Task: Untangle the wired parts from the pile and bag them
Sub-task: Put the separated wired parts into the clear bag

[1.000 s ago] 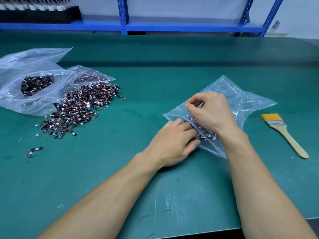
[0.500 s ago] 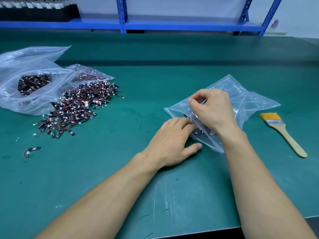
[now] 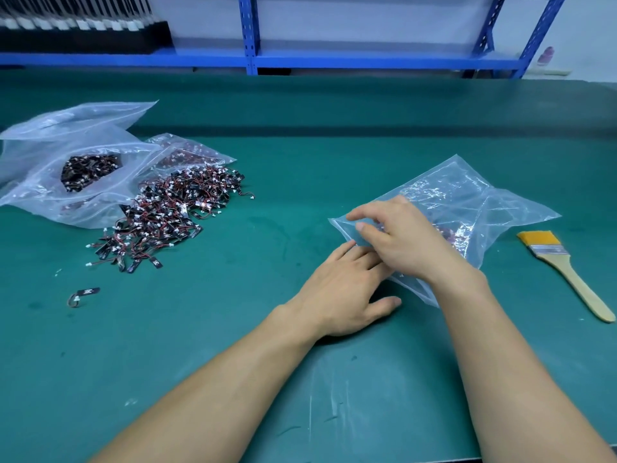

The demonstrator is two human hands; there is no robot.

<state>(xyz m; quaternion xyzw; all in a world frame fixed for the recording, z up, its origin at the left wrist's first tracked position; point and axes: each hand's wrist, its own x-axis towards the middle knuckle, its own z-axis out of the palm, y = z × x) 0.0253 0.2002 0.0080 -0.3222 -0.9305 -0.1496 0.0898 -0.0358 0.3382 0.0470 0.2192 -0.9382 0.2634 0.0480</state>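
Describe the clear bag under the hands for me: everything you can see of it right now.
The clear bag is thin, see-through, crinkled plastic, lying flat on the green mat right of centre, left of the brush. A few dark, red-wired parts show through it near the right hand, which rests on top with fingers at its left edge. The left hand touches its near left corner. Whether the mouth is open cannot be told.

Your green bench mat (image 3: pixel 300 155) holds a pile of wired parts (image 3: pixel 170 215) beside two clear bags (image 3: pixel 66 155) at left, one stray part (image 3: pixel 83 294), a clear bag (image 3: pixel 467 208) under your hands, and a paintbrush (image 3: pixel 564 265) at right.
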